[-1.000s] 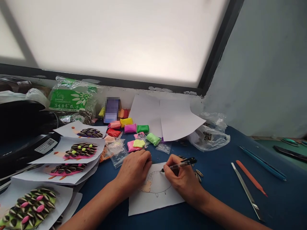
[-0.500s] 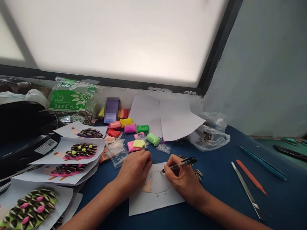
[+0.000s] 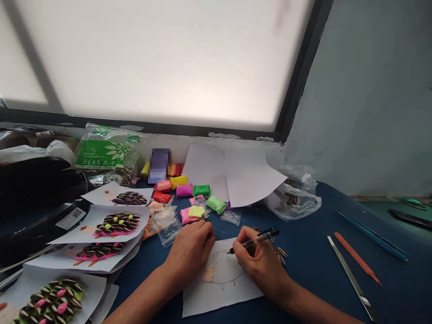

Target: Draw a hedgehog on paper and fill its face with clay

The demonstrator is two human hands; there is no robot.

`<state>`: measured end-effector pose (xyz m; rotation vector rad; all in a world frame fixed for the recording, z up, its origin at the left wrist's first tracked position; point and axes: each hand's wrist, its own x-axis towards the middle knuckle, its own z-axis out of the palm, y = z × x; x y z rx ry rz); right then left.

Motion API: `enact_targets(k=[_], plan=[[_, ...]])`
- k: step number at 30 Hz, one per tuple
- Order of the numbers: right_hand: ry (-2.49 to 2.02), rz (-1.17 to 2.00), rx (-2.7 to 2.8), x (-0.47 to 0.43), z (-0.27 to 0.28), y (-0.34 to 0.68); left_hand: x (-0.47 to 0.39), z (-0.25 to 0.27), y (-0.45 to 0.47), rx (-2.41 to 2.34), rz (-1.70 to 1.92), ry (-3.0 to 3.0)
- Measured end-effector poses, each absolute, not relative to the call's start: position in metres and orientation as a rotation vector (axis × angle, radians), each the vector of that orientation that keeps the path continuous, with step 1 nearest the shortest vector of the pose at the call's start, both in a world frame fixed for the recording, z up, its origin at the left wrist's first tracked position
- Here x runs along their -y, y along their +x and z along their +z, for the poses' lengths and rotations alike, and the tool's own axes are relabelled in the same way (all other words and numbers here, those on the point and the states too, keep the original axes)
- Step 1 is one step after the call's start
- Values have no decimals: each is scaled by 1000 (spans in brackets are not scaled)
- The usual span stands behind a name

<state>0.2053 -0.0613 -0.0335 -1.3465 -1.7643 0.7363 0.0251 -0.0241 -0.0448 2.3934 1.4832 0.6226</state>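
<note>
My right hand (image 3: 261,261) is closed around a black pen (image 3: 254,240), its tip on the upper outline of a drawing. The drawing is a rounded animal body with small legs and rows of short curved strokes, on a white sheet of paper (image 3: 216,301). A peach-coloured patch (image 3: 208,274) covers the animal's left end. My left hand (image 3: 191,247), its fingers curled, holds down the sheet's upper left part; its fingertips are partly hidden. Several sunflower seeds (image 3: 281,256) lie just right of my right hand.
Finished seed-and-clay hedgehog pictures (image 3: 118,225) overlap at left. Coloured clay packets (image 3: 184,190) and a phone (image 3: 159,166) sit behind, near a green seed bag (image 3: 104,153). Blank sheets (image 3: 249,175) lean at the back. Tweezers (image 3: 373,236), an orange tool (image 3: 357,258) and a metal blade (image 3: 351,276) lie right.
The view has tilted slightly, so everything sits lower in it. The pen tip remains near the drawing's top edge, where the strokes reach slightly further right. Both hands keep their places.
</note>
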Motion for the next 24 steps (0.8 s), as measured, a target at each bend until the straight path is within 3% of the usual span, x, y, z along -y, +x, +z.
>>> enact_targets(k=[19,24], plan=[[-1338,939,1655,59,-36,207,13,-21,25,-1260,373,2270],[-1315,760,1683,62,-33,208,11,-22,26,-1232,385,2265]])
